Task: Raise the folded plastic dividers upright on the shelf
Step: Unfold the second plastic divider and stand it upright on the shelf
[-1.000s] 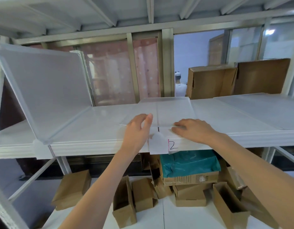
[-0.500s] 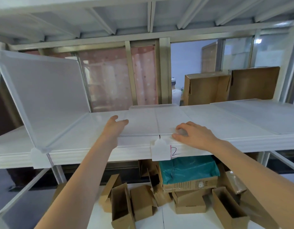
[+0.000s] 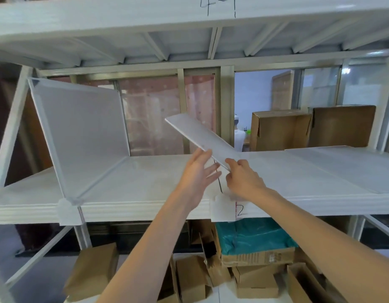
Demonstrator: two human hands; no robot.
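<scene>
1. Clearly, the step in hand is raising the middle divider. The translucent white plastic divider panel (image 3: pixel 195 136) is lifted off the white shelf board (image 3: pixel 145 184), but only halfway. It tilts to the left, and its lower edge rests on the shelf near the centre.
2. The right hand (image 3: pixel 243 180) grasps the near edge of this panel, with thumb and curled fingers pinching it from both sides.
3. The left hand (image 3: pixel 198 171) is released, with straight fingers. Its fingertips reach the near edge of the panel from the left, perhaps as a support, but I cannot tell if they really touch.
4. At the left, a second frosted divider sheet (image 3: pixel 79 132) is already raised and leans a little to the left. At the right, a flat frosted sheet (image 3: pixel 342 165) lies on the shelf, not yet raised.
5. I judge the task to be about at its middle.
6. The next move calls for turning the panel to the right about its lower edge until it is vertical. Probably the left hand pushes on the face and the right hand guides the edge. The sheet looks thin, so it may bend or fall back if it is let go too early.
</scene>
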